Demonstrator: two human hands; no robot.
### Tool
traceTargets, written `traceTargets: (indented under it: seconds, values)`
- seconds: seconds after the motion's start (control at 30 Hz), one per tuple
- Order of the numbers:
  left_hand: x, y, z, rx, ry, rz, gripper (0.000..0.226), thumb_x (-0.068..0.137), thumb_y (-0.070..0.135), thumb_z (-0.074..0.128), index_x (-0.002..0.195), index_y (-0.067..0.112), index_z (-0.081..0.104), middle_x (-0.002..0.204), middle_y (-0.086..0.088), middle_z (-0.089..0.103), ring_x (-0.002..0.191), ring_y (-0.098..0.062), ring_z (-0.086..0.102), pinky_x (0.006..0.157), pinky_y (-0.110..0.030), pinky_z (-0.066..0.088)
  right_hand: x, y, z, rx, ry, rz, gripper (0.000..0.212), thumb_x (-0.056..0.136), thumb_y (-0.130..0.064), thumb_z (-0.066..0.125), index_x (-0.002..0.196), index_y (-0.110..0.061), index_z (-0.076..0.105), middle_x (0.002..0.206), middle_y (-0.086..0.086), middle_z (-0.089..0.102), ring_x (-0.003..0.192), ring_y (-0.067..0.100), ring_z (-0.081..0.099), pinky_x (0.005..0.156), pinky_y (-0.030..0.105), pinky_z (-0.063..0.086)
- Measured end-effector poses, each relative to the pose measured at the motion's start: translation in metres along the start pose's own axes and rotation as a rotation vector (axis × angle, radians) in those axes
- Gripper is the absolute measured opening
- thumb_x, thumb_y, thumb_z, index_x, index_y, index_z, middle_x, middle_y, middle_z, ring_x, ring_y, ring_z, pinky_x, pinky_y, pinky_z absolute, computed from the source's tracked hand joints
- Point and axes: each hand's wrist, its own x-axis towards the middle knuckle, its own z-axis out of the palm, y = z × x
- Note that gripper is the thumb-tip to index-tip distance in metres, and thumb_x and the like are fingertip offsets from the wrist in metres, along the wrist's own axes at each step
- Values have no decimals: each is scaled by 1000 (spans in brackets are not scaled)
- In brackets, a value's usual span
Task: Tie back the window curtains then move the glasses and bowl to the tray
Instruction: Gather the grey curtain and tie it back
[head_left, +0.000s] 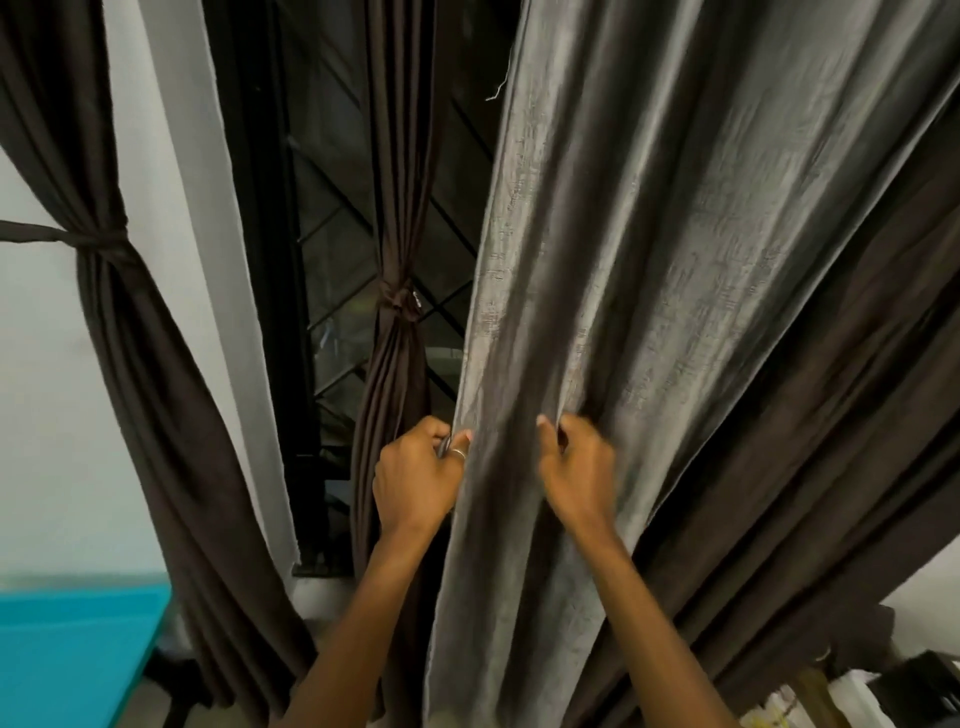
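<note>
A wide grey curtain (675, 270) hangs loose in front of me, covering the right part of the dark window (332, 249). My left hand (415, 475) pinches its left edge at waist height. A hand's width to the right, my right hand (576, 467) grips a fold of the same cloth. Behind it a dark brown curtain (395, 332) is knotted at its middle. Another dark brown curtain (130, 322) at the left is tied back with a band. No glasses, bowl or tray are in view.
A turquoise table surface (78, 654) fills the lower left corner. White wall (47, 415) lies behind the left curtain. More dark brown cloth (857, 467) hangs at the right, with cluttered items (831, 696) low in the right corner.
</note>
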Motion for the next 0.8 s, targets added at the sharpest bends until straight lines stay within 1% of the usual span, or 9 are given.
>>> traceTargets:
  seconds: [0.03,0.13,0.2,0.37,0.47,0.57,0.67,0.73,0.8]
  values:
    - [-2,1,1,-15,6,-10,26,87,49,72,76,27,61,65,10,66,62,-10,64,59,-39,57,-12,4,5,5,-10,-28,30,98,-17,65,70,-12,55,60,-4,51,51,13,48,53,17,29]
    - [-6,6,5,-27,3,-1,22,84,53,74,90,35,63,77,15,69,70,-6,67,62,-36,58,-34,6,18,15,-53,-89,19,97,-10,64,79,-9,65,68,-9,51,53,5,46,52,7,34]
    - [-8,12,10,-24,-31,13,21,83,51,76,88,38,59,76,16,68,70,-5,66,61,-37,58,-39,5,23,43,-97,-126,17,97,-8,62,81,-9,65,70,-8,53,57,7,49,53,8,34]
    - [-8,20,23,-50,-152,19,17,85,44,75,81,35,61,78,15,68,77,-6,67,69,-40,59,-44,7,22,132,-136,-157,14,99,-7,60,94,-11,72,76,-14,55,61,-8,51,59,3,34]
    - [-12,24,27,-131,-222,7,11,89,41,73,86,30,70,75,14,71,74,-4,69,72,-42,61,-45,13,16,154,-146,-179,16,101,-9,58,104,-12,73,82,-10,63,68,-4,57,63,2,37]
    - [-17,33,28,-142,-247,-1,31,86,58,70,94,29,74,76,14,73,74,-1,70,72,-37,62,-42,19,13,145,-191,-198,20,102,-11,55,111,-10,73,89,0,71,76,7,65,65,8,45]
    - [-22,51,32,142,-172,27,58,76,85,54,85,29,67,74,12,69,71,-5,67,65,-32,58,-39,27,16,117,-230,-161,19,103,-11,53,94,-5,69,79,3,66,64,9,59,56,10,36]
    - [-27,65,37,327,-71,72,51,84,75,54,77,25,58,72,6,67,70,-17,68,62,-34,55,-37,31,19,103,-238,-154,18,101,-8,57,88,-2,67,75,2,62,60,4,50,54,7,29]
    - [-31,74,41,365,-28,69,37,93,55,57,83,20,59,78,-2,69,76,-28,70,63,-35,53,-38,34,21,95,-238,-175,16,100,-11,60,96,0,70,77,2,62,61,4,51,54,9,31]
